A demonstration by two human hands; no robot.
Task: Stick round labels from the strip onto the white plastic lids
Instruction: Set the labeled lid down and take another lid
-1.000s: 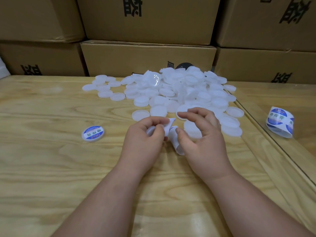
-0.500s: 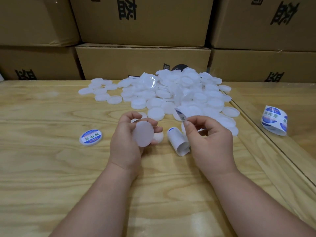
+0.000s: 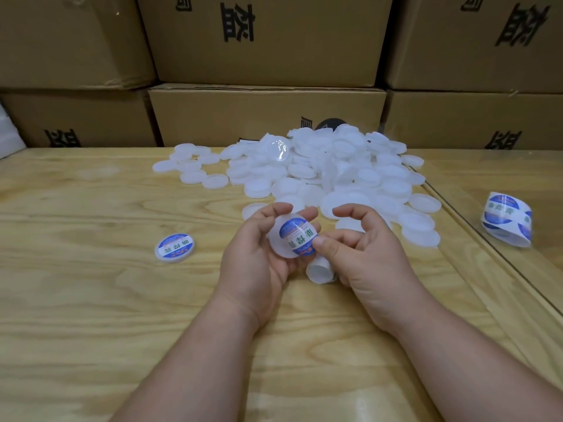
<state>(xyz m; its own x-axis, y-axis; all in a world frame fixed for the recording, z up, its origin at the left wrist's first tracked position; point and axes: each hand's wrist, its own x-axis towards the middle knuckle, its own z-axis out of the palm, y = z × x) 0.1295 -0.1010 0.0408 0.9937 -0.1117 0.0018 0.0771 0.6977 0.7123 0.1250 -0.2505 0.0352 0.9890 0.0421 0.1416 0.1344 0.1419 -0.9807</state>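
Worktop: I looked down on a pale wooden worktop with strong grain; a seam ran diagonally along its right side.
Room: stacked brown cardboard boxes walled off the far edge.
Lid pile: a heap of white plastic lids lay at the far middle, spilling toward me.
Held lid: my left hand gripped one lid by its rim, tilted up above the worktop, fingers curled round it.
Label: a round blue-and-white label sat on that lid — my right hand pressed its edge with the thumb, the other fingers loosely curled and holding nothing.
Finished lid: one labelled lid lay alone to the left.
Strips: a label strip curled at the right; a white roll lay mostly hidden under my hands.
Writing: green characters crossed the labels, too small to read; black characters on the boxes were cut off.
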